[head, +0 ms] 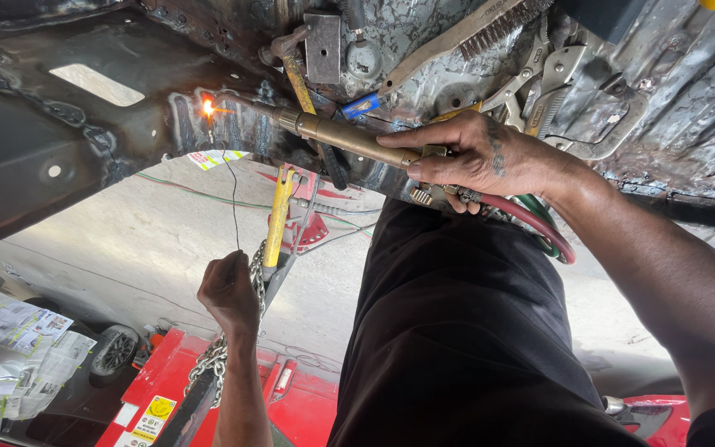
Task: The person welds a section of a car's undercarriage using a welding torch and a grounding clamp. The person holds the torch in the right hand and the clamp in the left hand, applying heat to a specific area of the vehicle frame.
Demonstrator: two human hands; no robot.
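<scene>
Brazing a seam on dark sheet metal

Nearest, the left hand (227, 291) has its grip clenched on a thin filler rod (234, 199) rising to the flame (208, 107); the right hand (473, 157) grasps the brass torch (349, 136), its tip at the scorched metal panel (84, 132); beyond lie a hammer (312, 50) and wire brush (473, 33).

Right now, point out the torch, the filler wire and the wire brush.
torch (349, 137), head view, on its brass barrel.
filler wire (234, 199), head view, mid-length above the left hand.
wire brush (490, 29), head view, on the bristles.
</scene>
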